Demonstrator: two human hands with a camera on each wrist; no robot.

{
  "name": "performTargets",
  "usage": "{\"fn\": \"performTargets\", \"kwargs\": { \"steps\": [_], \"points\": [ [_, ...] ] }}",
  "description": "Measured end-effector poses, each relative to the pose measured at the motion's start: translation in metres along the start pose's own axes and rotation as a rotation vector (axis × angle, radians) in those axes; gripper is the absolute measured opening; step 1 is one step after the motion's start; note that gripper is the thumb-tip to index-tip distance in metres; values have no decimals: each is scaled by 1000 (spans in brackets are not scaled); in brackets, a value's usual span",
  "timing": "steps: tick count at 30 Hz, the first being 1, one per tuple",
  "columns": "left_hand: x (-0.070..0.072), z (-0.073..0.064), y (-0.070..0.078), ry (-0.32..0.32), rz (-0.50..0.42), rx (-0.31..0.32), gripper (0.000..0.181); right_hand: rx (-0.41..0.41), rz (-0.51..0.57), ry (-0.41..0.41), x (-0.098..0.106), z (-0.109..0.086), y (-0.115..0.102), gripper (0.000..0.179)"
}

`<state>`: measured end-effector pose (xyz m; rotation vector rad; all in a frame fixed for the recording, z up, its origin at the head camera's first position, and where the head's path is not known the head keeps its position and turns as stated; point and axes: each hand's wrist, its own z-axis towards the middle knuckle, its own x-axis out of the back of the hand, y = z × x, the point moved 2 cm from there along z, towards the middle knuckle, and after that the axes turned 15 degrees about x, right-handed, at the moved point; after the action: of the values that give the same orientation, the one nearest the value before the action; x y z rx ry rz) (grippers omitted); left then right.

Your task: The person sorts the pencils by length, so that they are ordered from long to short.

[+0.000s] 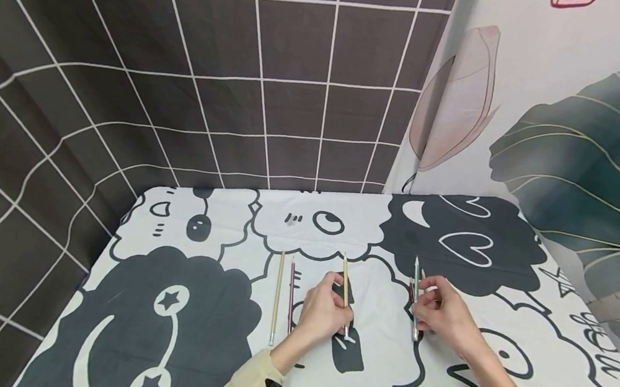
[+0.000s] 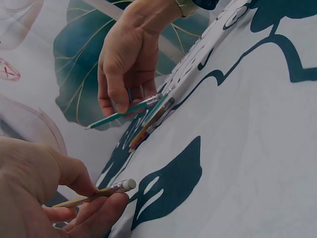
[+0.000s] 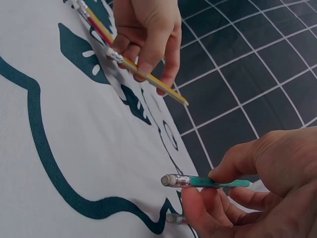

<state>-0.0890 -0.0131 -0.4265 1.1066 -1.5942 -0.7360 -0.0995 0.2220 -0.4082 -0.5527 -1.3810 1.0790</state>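
Observation:
My left hand [image 1: 323, 310] pinches a yellow pencil [image 1: 346, 279] between thumb and fingers, its white eraser end [image 2: 130, 185] towards me. To the right, my right hand [image 1: 444, 312] pinches a green pencil [image 1: 417, 272] with its eraser end [image 3: 169, 180] also nearer me. Beside and below the green pencil, more pencils [image 2: 151, 126] lie close together on the cloth, partly hidden by the right hand in the head view. Left of my left hand, another yellow pencil [image 1: 278, 290] and a dark red pencil [image 1: 291, 294] lie side by side, apart from each other.
A white cloth [image 1: 383, 362] with dark cartoon shapes covers the table. Behind it hangs a dark curtain [image 1: 290, 110] with a white grid. On the right is a pale curtain [image 1: 522, 83] printed with large leaves.

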Motion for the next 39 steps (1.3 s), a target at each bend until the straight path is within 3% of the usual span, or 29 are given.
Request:
{"fn": "performTargets", "kwargs": {
  "steps": [10,17,31,39],
  "points": [
    [10,-2,-6,86,99,-21,52,-11,33,-10,-7,2,-3,40],
    [16,-5,-9,147,175,-83,53,-22,58,-7,-9,1,-2,41],
    [28,-3,-14,169,199,-104,53,-20,52,-8,-11,4,-3,42],
    [35,-3,-16,205,256,-82,51,-23,72,-19,-18,6,-5,41]
  ]
}}
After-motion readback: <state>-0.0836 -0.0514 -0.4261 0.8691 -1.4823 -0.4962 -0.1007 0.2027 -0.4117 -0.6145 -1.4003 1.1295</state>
